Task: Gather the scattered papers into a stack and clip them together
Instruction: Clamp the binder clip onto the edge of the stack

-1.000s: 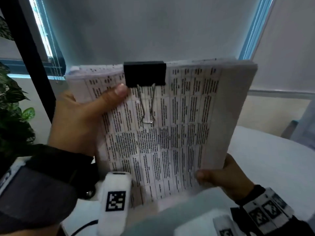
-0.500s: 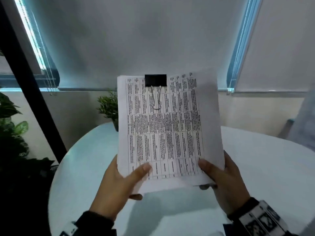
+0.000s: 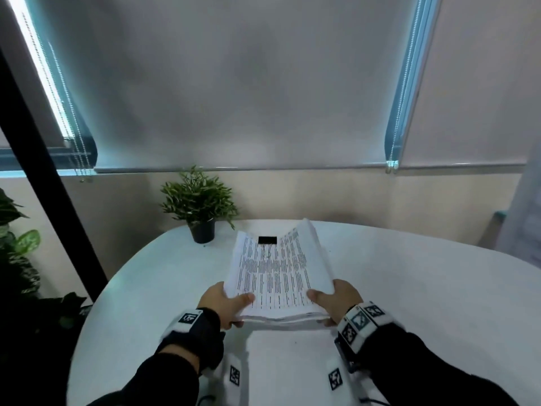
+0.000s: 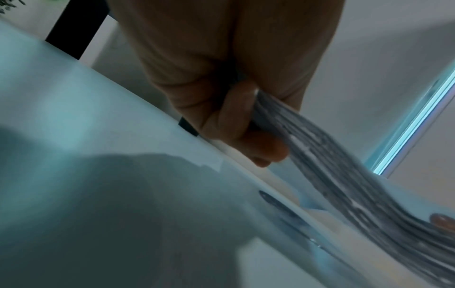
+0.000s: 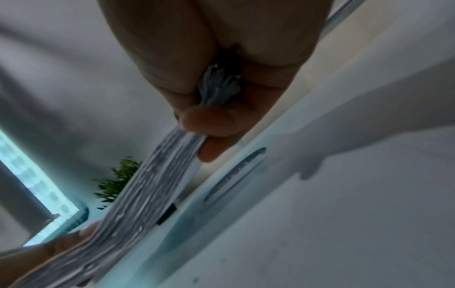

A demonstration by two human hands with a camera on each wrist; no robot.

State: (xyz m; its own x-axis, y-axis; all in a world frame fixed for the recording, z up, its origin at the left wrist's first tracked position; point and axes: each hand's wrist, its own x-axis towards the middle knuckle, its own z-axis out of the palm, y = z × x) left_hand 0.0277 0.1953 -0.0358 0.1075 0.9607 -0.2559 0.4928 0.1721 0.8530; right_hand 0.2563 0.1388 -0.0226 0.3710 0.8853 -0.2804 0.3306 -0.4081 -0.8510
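Wrist views blur the paper stack point(image 4: 344, 175) both hands point(image 3: 225, 306) grip

The paper stack point(image 3: 278, 276) is white with columns of black print, its binder clip point(image 3: 267, 240) black. The bench point(image 3: 424, 288) is white, the potted plant point(image 3: 199, 200) green in a black pot.

We can read no text anywhere. The top sheet of the paper stack point(image 3: 278, 276) carries a printed table of dark columns and rows, too small and blurred for us to make out a word. The white wrist bands point(image 3: 361, 320) bear black-and-white square marker patterns, which hold no letters or numbers.
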